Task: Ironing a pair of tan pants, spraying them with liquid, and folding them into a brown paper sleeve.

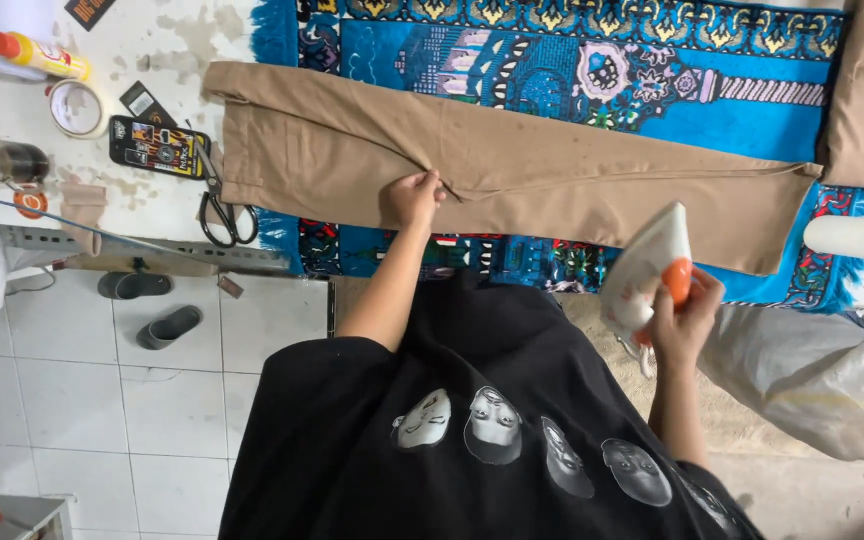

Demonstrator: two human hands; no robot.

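Tan trousers [512,175] laid lengthwise, left to right, across blue patterned rug [652,80]. Left hand [412,197] pinching the near seam mid-length. Right hand [682,310] gripping white iron [647,268], lifted off the cloth, nearer the leg end.

The tan trousers [512,170] are matt woven cloth over a patterned blue rug [732,95] (fringed at nine o'clock). The iron [647,270] looks like glossy white plastic, the scissors [222,205] black-handled metal.

Tan trousers [552,175] lie on a blue, multicoloured patterned rug [712,75]; the iron [647,270] is white and orange.
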